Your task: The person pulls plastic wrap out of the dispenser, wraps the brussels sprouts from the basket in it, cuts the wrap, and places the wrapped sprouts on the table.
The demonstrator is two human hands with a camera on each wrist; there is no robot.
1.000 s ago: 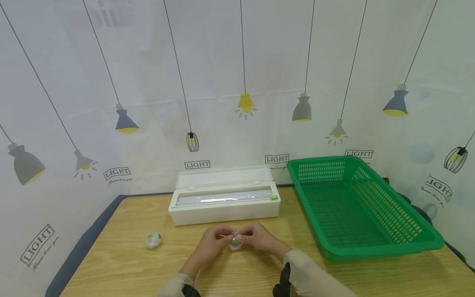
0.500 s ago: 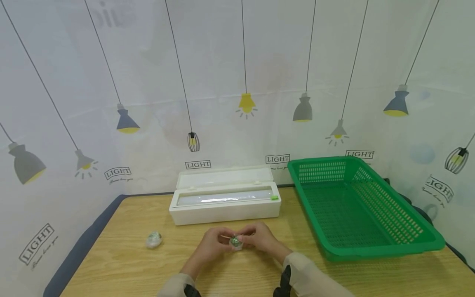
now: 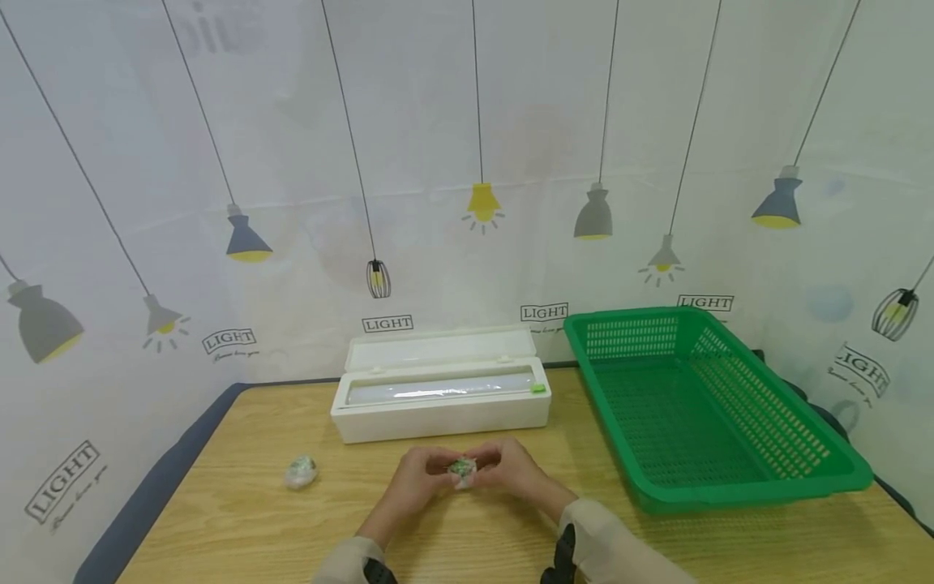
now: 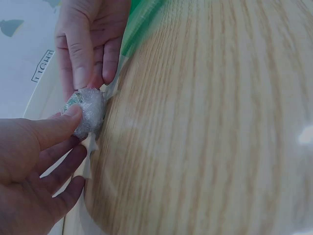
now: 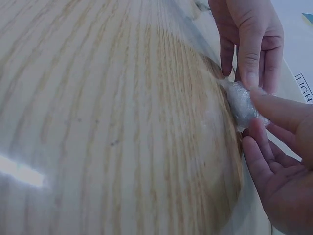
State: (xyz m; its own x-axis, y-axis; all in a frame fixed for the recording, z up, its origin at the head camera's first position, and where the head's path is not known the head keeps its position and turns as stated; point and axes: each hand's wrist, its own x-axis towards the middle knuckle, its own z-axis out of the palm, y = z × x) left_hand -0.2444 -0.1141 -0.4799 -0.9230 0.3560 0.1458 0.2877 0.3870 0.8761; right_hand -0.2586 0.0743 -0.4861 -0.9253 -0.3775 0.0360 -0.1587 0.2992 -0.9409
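Observation:
Both hands meet in front of the white box over a small, roundish bundle [image 3: 463,470] wrapped in clear plastic film, whitish with a green patterned top. My left hand [image 3: 419,480] pinches its left side between thumb and fingers; my right hand [image 3: 511,468] pinches the right side. In the left wrist view the crinkled film on the bundle [image 4: 90,111] shows between the two thumbs. The right wrist view also has the bundle [image 5: 242,103] gripped from both sides. A second film-wrapped bundle [image 3: 301,471], also green and white, lies on the table to the left.
Behind the hands stands a long white cling film box [image 3: 441,421], lid raised, a roll [image 3: 441,388] inside and a green tab at its right end. A large green plastic basket [image 3: 751,493] fills the right side. A printed backdrop [image 3: 438,122] borders the wooden table [image 3: 241,527].
The fingers have shifted around the bundle, which has turned so that its green top faces up more. Arms, box, basket and the second bundle stay in place.

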